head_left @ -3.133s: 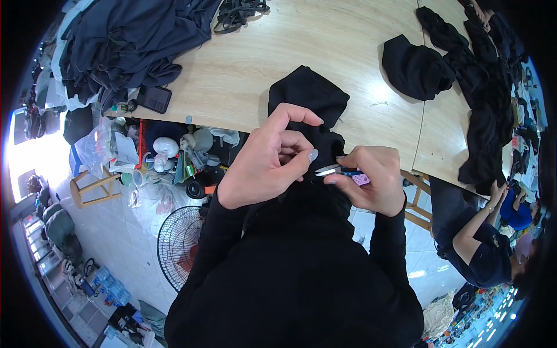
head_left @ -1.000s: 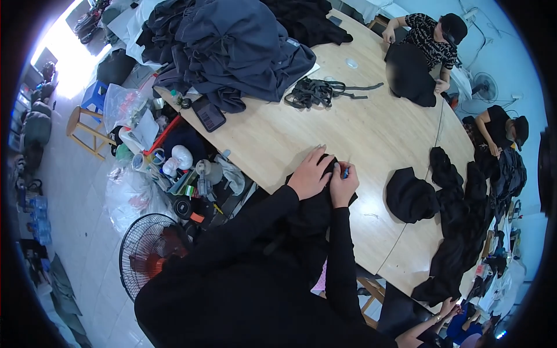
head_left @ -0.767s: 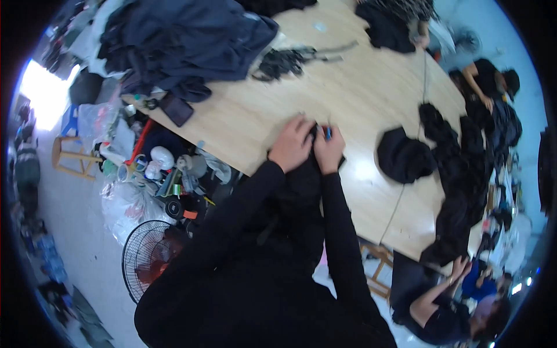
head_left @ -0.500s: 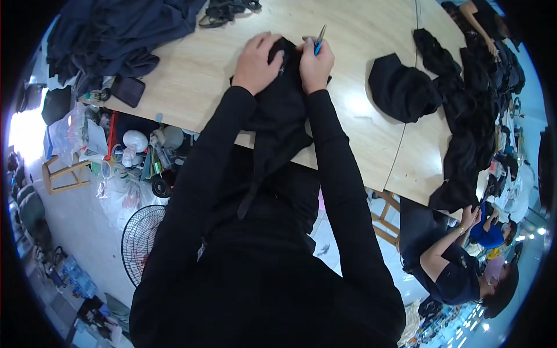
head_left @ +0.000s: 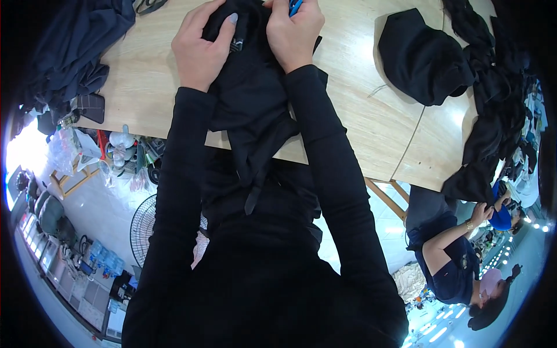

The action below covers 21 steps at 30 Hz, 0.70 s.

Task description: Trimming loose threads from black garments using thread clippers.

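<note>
A black garment [head_left: 249, 98] lies on the wooden table [head_left: 348, 110] at the top of the view and hangs over the table's near edge toward my body. My left hand [head_left: 200, 49] presses flat on the garment's left side, thumb reaching onto the cloth. My right hand [head_left: 293, 32] rests on its right side, closed around a small blue tool [head_left: 295, 7] whose tip sticks up past the frame's top. Both black sleeves run down from the hands.
A folded black piece [head_left: 420, 55] lies on the table to the right, with a heap of black cloth [head_left: 493, 116] along the right edge. Dark blue fabric [head_left: 69, 52] piles at the left. A floor fan [head_left: 148, 229] and clutter stand below the table. Another person [head_left: 458, 261] bends at lower right.
The view has swung and closed in on my hands. The garment and both hands now sit at the top of the frame, hands still pressed on the cloth, blue tool still in the right.
</note>
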Available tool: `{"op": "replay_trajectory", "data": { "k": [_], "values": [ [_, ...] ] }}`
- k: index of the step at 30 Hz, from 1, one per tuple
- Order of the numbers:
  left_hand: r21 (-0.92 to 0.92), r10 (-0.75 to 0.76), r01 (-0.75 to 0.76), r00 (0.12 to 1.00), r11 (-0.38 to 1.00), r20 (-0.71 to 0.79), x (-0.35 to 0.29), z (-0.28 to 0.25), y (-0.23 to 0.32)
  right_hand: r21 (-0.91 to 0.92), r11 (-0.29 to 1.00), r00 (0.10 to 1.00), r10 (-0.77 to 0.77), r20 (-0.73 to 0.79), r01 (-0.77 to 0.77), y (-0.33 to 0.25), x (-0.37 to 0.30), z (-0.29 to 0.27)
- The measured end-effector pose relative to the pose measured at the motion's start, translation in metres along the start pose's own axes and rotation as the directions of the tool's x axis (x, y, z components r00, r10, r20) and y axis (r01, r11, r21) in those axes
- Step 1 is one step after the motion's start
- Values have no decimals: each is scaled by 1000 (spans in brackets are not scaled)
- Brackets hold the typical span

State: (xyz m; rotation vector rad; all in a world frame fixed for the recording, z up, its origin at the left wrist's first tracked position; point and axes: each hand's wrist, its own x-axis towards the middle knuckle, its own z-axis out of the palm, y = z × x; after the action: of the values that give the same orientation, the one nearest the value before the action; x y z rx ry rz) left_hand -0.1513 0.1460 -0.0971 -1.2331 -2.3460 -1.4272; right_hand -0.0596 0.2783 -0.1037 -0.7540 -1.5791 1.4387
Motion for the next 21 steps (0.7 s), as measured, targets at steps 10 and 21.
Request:
{"op": "replay_trajectory", "data": {
  "k": [10, 21],
  "values": [
    [-100, -54, 41, 990, 994, -133, -1, -3, -10, -111, 993, 999, -47, 28, 50, 6, -1, 6],
    [-160, -101, 83, 989, 984, -106, 1, -8, -4, -9, 998, 998, 55, -18, -55, 4, -2, 3]
  ]
}}
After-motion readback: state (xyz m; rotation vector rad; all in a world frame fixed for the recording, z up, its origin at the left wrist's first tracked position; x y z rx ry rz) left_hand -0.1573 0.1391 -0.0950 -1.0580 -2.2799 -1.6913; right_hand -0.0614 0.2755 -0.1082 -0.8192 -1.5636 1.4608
